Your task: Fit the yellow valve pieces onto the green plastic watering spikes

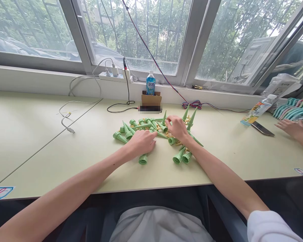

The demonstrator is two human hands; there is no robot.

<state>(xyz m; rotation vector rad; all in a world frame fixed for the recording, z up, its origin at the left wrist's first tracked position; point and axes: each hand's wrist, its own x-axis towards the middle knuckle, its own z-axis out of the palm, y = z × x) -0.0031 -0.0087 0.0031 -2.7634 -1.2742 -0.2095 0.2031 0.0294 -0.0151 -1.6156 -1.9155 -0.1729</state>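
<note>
A loose pile of green plastic watering spikes (140,126), hollow cones with threaded open ends, lies in front of me with small yellow pieces (178,143) among them. My left hand (142,143) rests low over the pile's near side, its fingers curled; what they hold, if anything, is hidden. From under it shows the open end of one spike (142,159). My right hand (177,128) is closed, fingertips at an upright green spike (164,116). Two more spikes (191,120) stand point up just beyond it, and two lie (177,158) near its wrist.
Behind the pile stand a small cardboard box (151,99) and a blue drink bottle (150,83). Cables (68,124) run over the table at left. At right are a tilted bottle (257,110), a phone (262,128), another person's hand (291,128) and several teal hangers (295,108).
</note>
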